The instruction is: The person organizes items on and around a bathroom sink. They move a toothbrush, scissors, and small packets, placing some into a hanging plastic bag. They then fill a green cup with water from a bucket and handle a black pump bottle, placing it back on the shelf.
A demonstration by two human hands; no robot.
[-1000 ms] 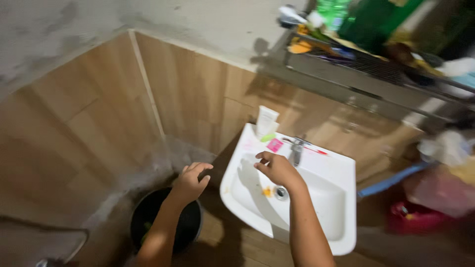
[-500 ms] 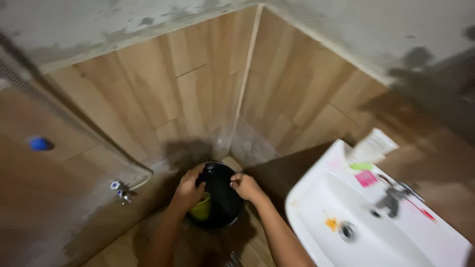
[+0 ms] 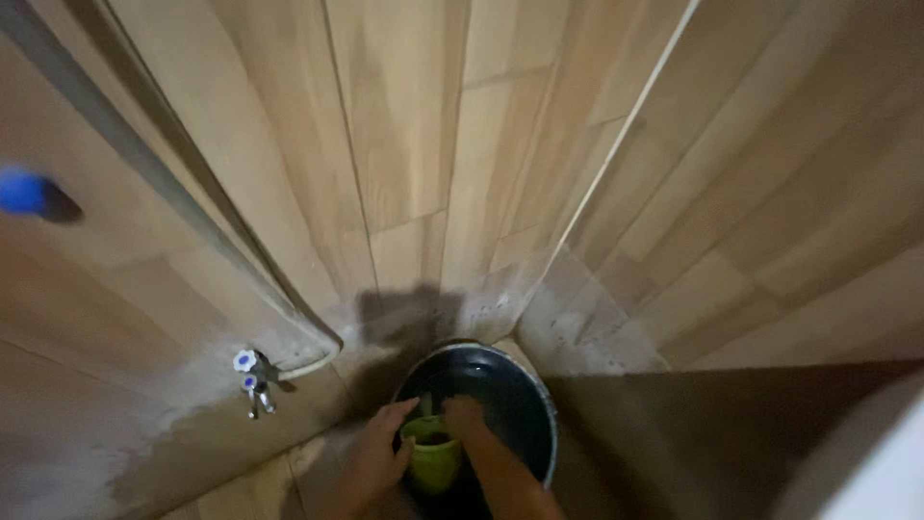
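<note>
A dark round bucket (image 3: 510,404) stands on the floor in the corner where two wood-look tiled walls (image 3: 404,144) meet, at about 6 o'clock in the view. Its pale rim shows clearly along the right side; the inside is black, and whether it holds water cannot be told (the light is dim and the picture soft).

Inside the bucket, toward its near-left edge, is a green plastic cup (image 3: 431,460), upright or nearly so, with something dark in its mouth; what that is I cannot tell.

The left hand (image 3: 377,460) comes in from 7 o'clock and its fingers curl around the cup's left side, thumb near the rim, gripping it. The right hand (image 3: 466,424) reaches in from 5 o'clock, fingers bent downward at the cup's upper right rim, touching it; whether they clamp the cup or only rest on it is not clear.

At 9 o'clock of the bucket, a small wall tap (image 3: 252,377) with white-and-blue handles juts from the left wall. A blurred blue knob (image 3: 21,191) sits higher up, at 10 o'clock.
</note>
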